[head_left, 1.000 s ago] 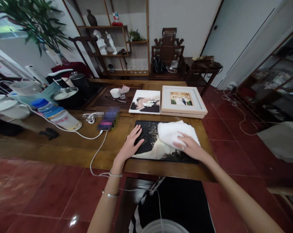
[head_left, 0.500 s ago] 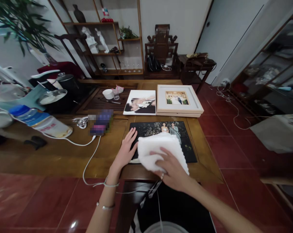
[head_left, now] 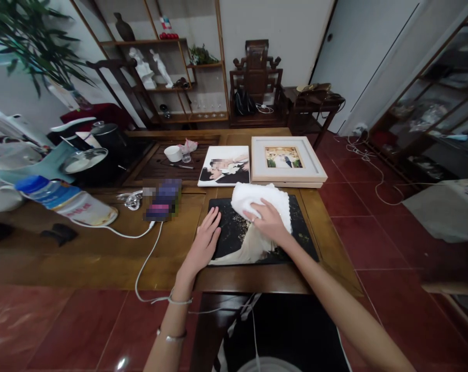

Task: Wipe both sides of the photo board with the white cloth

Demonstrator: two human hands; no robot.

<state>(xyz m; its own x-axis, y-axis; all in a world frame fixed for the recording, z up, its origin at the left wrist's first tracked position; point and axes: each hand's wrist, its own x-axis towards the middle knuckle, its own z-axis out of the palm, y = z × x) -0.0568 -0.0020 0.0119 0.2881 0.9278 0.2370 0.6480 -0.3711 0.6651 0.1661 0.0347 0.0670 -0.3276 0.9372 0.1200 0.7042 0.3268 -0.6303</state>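
Note:
A dark wedding photo panel (head_left: 228, 240) lies flat near the front edge of the wooden table. My left hand (head_left: 206, 237) rests along the panel's left edge, fingers stretched out, holding nothing. Bunched under my right hand (head_left: 270, 222) is a white cloth (head_left: 253, 196), which covers the panel's upper middle part. The fingers of that hand grip and press the cloth against the picture. A pale gown trail shows on the panel below the cloth, while the pictured couple is hidden beneath it.
Behind the panel stand a white-edged photo print (head_left: 224, 178) and a light wooden picture frame (head_left: 257, 160). To the left are a phone (head_left: 162, 199) with a white charging cable (head_left: 142, 268), a blue-capped bottle (head_left: 69, 201) and a small white cup (head_left: 173, 153).
My right hand has pushed the cloth away from me, up the panel, uncovering its lower part and covering the couple. My left hand stays at the left edge.

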